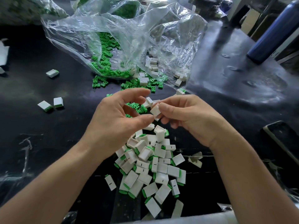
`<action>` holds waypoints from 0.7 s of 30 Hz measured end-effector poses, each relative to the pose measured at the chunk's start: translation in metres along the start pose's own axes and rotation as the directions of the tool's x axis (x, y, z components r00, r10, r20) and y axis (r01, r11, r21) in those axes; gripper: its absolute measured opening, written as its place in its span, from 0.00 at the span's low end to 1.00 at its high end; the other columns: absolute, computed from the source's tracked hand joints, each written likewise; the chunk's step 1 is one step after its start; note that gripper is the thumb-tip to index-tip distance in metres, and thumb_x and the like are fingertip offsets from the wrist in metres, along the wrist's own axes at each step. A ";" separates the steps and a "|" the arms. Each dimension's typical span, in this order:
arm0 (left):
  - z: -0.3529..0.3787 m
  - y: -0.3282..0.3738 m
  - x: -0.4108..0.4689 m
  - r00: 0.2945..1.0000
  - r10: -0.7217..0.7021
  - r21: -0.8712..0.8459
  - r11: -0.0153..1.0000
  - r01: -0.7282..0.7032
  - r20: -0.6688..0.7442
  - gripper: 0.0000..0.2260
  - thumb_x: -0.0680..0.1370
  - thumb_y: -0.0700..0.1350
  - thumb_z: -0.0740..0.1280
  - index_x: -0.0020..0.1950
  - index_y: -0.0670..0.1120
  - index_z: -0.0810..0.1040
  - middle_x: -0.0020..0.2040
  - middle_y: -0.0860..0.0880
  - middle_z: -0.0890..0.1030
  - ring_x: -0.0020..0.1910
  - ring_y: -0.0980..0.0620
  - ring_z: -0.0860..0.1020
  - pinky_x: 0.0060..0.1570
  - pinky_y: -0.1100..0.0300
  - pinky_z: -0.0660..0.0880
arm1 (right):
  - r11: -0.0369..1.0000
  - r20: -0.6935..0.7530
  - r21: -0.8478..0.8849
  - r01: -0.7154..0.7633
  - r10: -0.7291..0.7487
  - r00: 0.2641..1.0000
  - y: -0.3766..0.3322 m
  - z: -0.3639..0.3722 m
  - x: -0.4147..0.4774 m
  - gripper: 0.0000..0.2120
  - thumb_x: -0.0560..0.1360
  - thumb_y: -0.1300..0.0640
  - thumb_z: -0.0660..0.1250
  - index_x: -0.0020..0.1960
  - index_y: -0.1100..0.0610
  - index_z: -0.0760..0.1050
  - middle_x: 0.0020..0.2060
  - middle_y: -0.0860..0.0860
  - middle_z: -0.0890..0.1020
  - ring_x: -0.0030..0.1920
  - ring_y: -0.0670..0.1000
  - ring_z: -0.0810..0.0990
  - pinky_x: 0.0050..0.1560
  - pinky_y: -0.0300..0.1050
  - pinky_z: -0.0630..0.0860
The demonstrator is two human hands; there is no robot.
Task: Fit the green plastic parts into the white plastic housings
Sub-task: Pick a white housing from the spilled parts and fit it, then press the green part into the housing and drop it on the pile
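The right hand is pinching a white housing between thumb and fingertips, above the black table. The left hand is hovering just beside it, fingers loosely spread and gripping nothing. Green parts are spilling from a clear bag, and a pile of fitted pieces is lying below the hands.

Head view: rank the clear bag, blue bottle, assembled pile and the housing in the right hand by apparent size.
1. clear bag
2. assembled pile
3. blue bottle, farther off and cropped, so unsure against the pile
4. housing in the right hand
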State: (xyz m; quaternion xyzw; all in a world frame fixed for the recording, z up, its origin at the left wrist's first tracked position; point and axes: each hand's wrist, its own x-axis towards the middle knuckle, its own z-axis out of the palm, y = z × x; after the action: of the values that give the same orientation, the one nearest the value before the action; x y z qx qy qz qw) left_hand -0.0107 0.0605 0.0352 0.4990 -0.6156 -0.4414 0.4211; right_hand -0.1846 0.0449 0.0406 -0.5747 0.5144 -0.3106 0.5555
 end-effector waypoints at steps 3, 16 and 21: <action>0.001 0.004 -0.003 0.994 0.069 -0.087 0.994 -0.062 0.084 0.15 0.60 0.55 0.72 0.45 0.52 0.83 0.40 0.52 0.84 0.37 0.53 0.82 0.37 0.64 0.78 | 0.994 0.098 0.105 0.002 -0.013 0.995 -0.003 0.009 -0.004 0.12 0.62 0.50 0.68 0.41 0.57 0.78 0.31 0.47 0.81 0.31 0.43 0.77 0.30 0.33 0.70; 0.002 0.003 -0.002 1.000 -0.014 -0.146 0.989 0.013 -0.002 0.06 0.63 0.47 0.71 0.37 0.48 0.80 0.31 0.51 0.82 0.30 0.54 0.80 0.28 0.67 0.74 | 0.751 -0.308 -0.577 -0.322 0.166 0.937 0.013 -0.062 -0.008 0.10 0.62 0.52 0.77 0.38 0.52 0.78 0.33 0.46 0.79 0.33 0.43 0.75 0.35 0.37 0.68; 0.002 0.001 -0.001 0.999 -0.036 -0.156 0.987 0.036 0.006 0.03 0.67 0.40 0.72 0.38 0.47 0.80 0.32 0.49 0.82 0.31 0.53 0.80 0.29 0.66 0.75 | 0.605 -0.252 -0.722 -0.335 0.220 0.942 0.015 -0.052 -0.006 0.11 0.64 0.57 0.77 0.36 0.51 0.74 0.32 0.45 0.76 0.31 0.43 0.73 0.30 0.35 0.65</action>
State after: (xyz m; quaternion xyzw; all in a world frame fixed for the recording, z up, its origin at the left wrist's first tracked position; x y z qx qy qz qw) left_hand -0.0127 0.0615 0.0358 0.4747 -0.5707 -0.4967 0.4497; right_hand -0.2376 0.0357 0.0375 -0.6433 0.7163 -0.0166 0.2699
